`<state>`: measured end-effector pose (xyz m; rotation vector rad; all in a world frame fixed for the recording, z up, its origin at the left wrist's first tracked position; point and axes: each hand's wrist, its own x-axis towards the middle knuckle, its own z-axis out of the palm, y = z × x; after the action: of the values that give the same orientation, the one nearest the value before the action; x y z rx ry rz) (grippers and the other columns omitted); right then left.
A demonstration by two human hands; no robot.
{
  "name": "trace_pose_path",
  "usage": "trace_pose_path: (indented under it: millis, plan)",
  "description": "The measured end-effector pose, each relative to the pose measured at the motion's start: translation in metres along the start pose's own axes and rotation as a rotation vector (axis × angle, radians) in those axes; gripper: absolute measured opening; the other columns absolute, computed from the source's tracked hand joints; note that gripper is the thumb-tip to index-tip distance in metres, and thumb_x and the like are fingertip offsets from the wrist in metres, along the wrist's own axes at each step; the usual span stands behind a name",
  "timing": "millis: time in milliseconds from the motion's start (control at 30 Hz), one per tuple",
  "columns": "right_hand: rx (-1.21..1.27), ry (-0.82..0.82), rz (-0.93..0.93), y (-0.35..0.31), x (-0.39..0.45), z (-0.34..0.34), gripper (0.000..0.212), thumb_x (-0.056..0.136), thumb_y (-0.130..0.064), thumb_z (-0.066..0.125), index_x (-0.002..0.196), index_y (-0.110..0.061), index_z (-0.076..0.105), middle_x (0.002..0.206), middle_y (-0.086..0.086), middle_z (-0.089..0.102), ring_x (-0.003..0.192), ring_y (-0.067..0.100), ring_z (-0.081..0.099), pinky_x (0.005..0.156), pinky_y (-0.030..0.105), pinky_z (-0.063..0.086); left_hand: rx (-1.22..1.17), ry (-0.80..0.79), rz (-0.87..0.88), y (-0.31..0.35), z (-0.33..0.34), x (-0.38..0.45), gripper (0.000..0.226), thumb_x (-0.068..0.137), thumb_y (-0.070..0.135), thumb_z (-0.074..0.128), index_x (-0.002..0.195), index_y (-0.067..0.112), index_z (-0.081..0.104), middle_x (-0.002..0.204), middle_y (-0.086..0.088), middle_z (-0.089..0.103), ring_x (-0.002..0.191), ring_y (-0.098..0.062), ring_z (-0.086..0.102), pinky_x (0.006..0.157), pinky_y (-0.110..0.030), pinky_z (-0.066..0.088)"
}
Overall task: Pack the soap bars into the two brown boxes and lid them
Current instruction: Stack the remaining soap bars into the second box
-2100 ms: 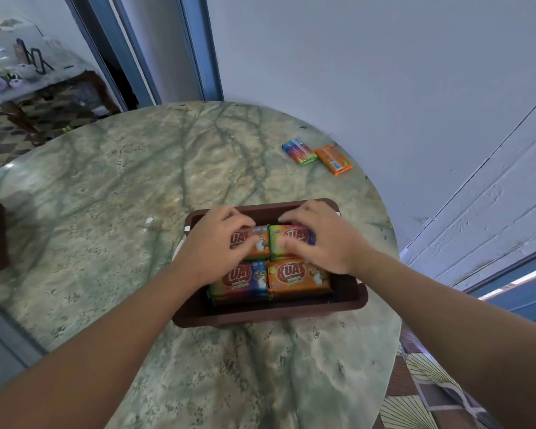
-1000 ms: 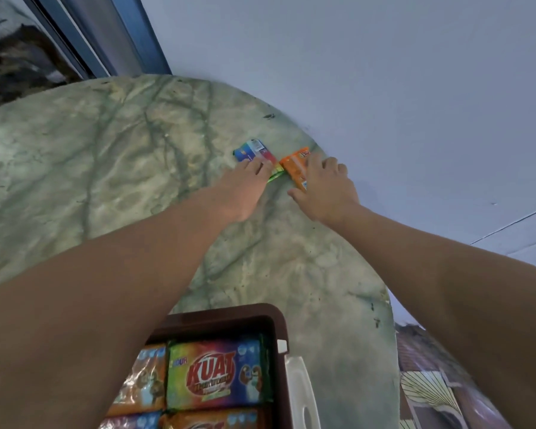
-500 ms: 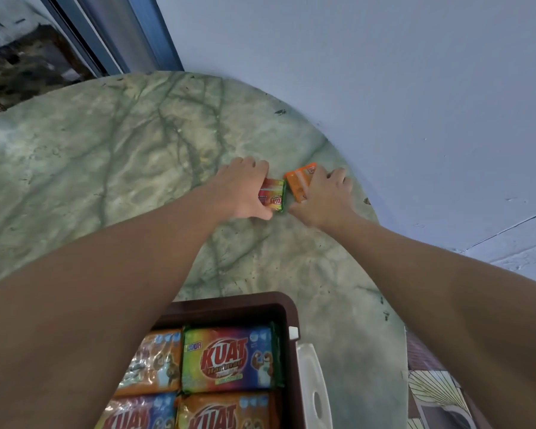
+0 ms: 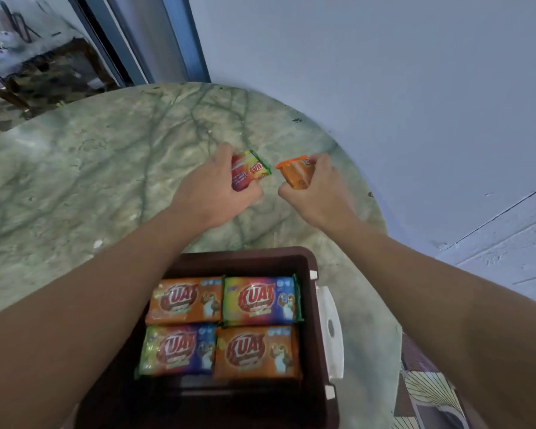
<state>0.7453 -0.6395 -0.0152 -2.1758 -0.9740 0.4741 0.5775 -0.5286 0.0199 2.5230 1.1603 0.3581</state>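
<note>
A brown box (image 4: pixel 310 267) stands near the table's front edge, holding several wrapped "KUAT" soap bars (image 4: pixel 260 300) in orange and rainbow wrappers laid flat side by side. Beyond the box, my left hand (image 4: pixel 217 187) grips a rainbow-wrapped soap bar (image 4: pixel 251 171) lifted off the table. My right hand (image 4: pixel 319 187) grips an orange-wrapped soap bar (image 4: pixel 294 173), also raised. The two held bars are a short gap apart, above the marble. My forearms cross over the box's left and right sides.
A white latch piece (image 4: pixel 331 329) hangs on the box's right wall. The round green marble table (image 4: pixel 106 168) curves away close to a pale blue wall (image 4: pixel 384 88) at right. A doorway with furniture shows at far left (image 4: pixel 28 66).
Both hands went from the box to the two loose bars at the far table edge, gripped them, and have now lifted them and drawn them back toward the box.
</note>
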Motion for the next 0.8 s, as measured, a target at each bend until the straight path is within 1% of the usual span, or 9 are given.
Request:
trace_pose_path:
  millis: [67,233,300,367,433,467,600,700,800]
  plan:
    - [-0.003,0.040,-0.062,-0.014,-0.021,-0.003,0.067,0.074,-0.058,0.067,0.130,-0.031,0.042,0.114,-0.005,0.059,0.096,0.018,0.061,0.085,0.042,0.055,0.006,0.049,0.019,-0.001,-0.018,-0.028,0.057,0.081,0.060,0.064,0.118,0.024,0.041,0.089,0.010,0.056,0.073,-0.014,0.057,0.063,-0.035,0.040]
    - [-0.015,0.061,-0.226,-0.035,-0.087,0.002,0.068,0.076,-0.055,0.068,0.134,-0.033,0.041,0.120,-0.006,0.062,0.102,0.019,0.064,0.086,0.043,0.054,0.023,0.047,0.047,-0.015,-0.046,-0.103,0.066,0.076,0.064,0.071,0.121,0.027,0.039,0.102,0.006,0.058,0.081,-0.017,0.059,0.070,-0.038,0.049]
    - [-0.044,-0.003,-0.295,-0.035,-0.113,0.006,0.072,0.076,-0.052,0.073,0.137,-0.033,0.040,0.126,-0.005,0.060,0.106,0.018,0.063,0.085,0.040,0.053,0.066,0.019,0.053,-0.023,-0.050,-0.130,0.069,0.075,0.058,0.073,0.125,0.026,0.039,0.106,0.007,0.057,0.084,-0.017,0.058,0.072,-0.039,0.050]
    - [-0.111,-0.070,-0.386,-0.030,-0.137,0.010,0.078,0.075,-0.048,0.076,0.141,-0.032,0.039,0.130,-0.004,0.058,0.107,0.019,0.062,0.080,0.035,0.049,0.090,-0.035,0.070,-0.033,-0.049,-0.154,0.071,0.075,0.057,0.073,0.128,0.026,0.038,0.107,0.009,0.053,0.086,-0.014,0.056,0.071,-0.037,0.048]
    - [-0.176,-0.138,-0.443,-0.025,-0.157,0.009,0.080,0.076,-0.049,0.076,0.144,-0.031,0.039,0.131,-0.008,0.056,0.108,0.015,0.060,0.077,0.031,0.043,0.084,-0.088,0.093,-0.043,-0.046,-0.175,0.071,0.075,0.058,0.073,0.128,0.028,0.036,0.108,0.011,0.052,0.089,-0.011,0.056,0.072,-0.032,0.048]
    - [-0.199,-0.174,-0.449,-0.024,-0.166,0.008,0.080,0.077,-0.051,0.074,0.145,-0.031,0.038,0.132,-0.010,0.055,0.108,0.011,0.058,0.078,0.029,0.043,0.074,-0.117,0.106,-0.047,-0.045,-0.183,0.072,0.076,0.058,0.073,0.129,0.028,0.036,0.109,0.012,0.051,0.091,-0.009,0.056,0.074,-0.031,0.049]
    - [-0.284,-0.274,-0.478,-0.016,-0.194,0.007,0.077,0.078,-0.055,0.070,0.144,-0.035,0.037,0.129,-0.016,0.051,0.111,0.008,0.057,0.084,0.035,0.053,0.056,-0.174,0.177,-0.062,-0.036,-0.211,0.072,0.076,0.058,0.072,0.132,0.028,0.038,0.116,0.010,0.052,0.099,-0.011,0.054,0.083,-0.034,0.050]
    - [-0.391,-0.298,-0.507,-0.013,-0.204,0.010,0.079,0.077,-0.061,0.070,0.146,-0.037,0.039,0.128,-0.015,0.047,0.113,0.010,0.055,0.083,0.031,0.051,0.096,-0.181,0.199,-0.073,-0.030,-0.224,0.078,0.077,0.065,0.070,0.138,0.029,0.038,0.127,0.007,0.051,0.108,-0.014,0.052,0.091,-0.035,0.048]
    - [-0.496,-0.306,-0.531,-0.010,-0.206,0.013,0.082,0.076,-0.068,0.067,0.149,-0.039,0.041,0.129,-0.013,0.048,0.113,0.013,0.057,0.086,0.033,0.051,0.210,-0.188,0.262,-0.074,-0.025,-0.228,0.081,0.077,0.069,0.068,0.142,0.029,0.040,0.134,0.005,0.050,0.113,-0.016,0.049,0.097,-0.036,0.045]
